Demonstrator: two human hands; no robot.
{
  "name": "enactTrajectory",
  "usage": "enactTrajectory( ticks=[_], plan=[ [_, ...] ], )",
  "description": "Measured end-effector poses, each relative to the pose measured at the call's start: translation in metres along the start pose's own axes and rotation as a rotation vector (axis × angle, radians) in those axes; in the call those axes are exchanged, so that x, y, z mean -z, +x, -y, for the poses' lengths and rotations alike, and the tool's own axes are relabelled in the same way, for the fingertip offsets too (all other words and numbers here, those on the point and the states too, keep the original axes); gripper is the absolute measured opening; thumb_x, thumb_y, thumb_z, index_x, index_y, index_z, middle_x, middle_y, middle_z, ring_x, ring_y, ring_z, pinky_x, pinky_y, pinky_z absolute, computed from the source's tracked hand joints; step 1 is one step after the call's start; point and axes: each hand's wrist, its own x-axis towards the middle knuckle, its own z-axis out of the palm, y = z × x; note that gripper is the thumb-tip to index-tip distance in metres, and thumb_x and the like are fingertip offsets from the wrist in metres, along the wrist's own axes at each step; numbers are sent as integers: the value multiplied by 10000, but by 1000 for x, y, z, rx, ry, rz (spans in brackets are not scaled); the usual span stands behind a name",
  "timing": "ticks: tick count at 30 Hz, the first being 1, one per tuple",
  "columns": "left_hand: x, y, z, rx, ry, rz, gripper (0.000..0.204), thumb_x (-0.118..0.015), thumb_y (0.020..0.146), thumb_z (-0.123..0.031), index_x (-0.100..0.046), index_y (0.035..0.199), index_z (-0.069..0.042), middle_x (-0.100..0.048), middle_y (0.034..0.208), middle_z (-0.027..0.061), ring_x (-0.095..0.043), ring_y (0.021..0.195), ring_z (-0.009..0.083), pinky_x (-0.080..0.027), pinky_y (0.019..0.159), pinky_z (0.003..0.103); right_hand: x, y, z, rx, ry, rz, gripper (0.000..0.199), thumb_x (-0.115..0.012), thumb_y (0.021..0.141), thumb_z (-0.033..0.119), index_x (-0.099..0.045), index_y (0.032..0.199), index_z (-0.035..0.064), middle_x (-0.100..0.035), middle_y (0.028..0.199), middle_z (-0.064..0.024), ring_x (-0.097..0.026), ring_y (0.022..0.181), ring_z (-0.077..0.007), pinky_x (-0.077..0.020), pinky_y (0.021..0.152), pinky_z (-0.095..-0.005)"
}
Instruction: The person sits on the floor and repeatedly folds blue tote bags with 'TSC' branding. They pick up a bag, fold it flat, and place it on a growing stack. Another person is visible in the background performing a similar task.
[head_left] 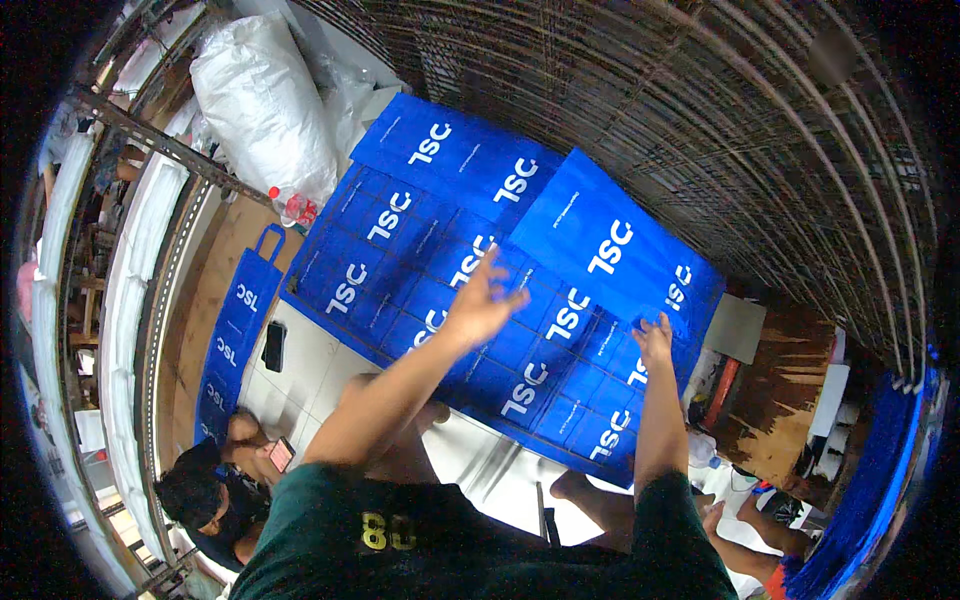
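Blue fabric sheets with white printing lie side by side over a board with a blue grid surface point(385, 305). One brighter blue sheet point(560, 225) lies on the right part, overlapping the sheet point(400, 125) at the far left. My right hand point(655, 340) is at the near edge of the brighter sheet, its fingers closed on that edge, where the fabric is slightly puckered. Over the middle of the board hovers my left hand point(485, 305), somewhat blurred, fingers apart and holding nothing.
Wire drying racks point(740, 130) rise along the far right. A white sack point(260, 100) and a bottle with a red cap point(292, 207) stand at the back left. A black phone point(273, 346) lies on the floor near a seated person point(205, 495). Another person's legs point(770, 530) show lower right.
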Motion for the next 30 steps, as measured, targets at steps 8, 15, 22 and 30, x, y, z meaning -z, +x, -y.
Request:
enactTrajectory(
  ticks=[8,15,22,30],
  plan=[
    [-15,-139,31,-232,337,736,664,-598,808,-377,-310,1336,-95,-555,1107,187,-558,981,336,-449,837,426,-28,77,-37,37,-271,-142,628,-455,768,-64,-266,1347,90,-453,1128,-149,-532,866,-226,-551,663,-342],
    [-7,-103,9,-161,519,778,666,-561,805,-433,-327,1319,-82,-553,1085,234,-557,962,385,-450,812,456,-18,92,-28,57,-238,-129,545,-560,731,3,-355,1232,62,-534,900,-84,-541,759,-214,-525,592,-384],
    [-7,-98,18,-196,565,783,692,-542,812,-471,-308,1337,-85,-520,1142,250,-519,1042,390,-417,880,453,-16,99,-27,260,-429,-214,529,-601,744,14,-361,1215,8,-545,982,-125,-542,838,-251,-490,734,-387],
    [-4,-99,13,-197,611,799,696,-519,814,-508,-324,1335,-90,-484,1198,248,-488,1091,384,-391,924,442,-12,122,-62,635,-335,-206,510,-509,755,-95,-346,1225,17,-474,1093,-150,-527,895,-220,-452,757,-316]
  ],
)
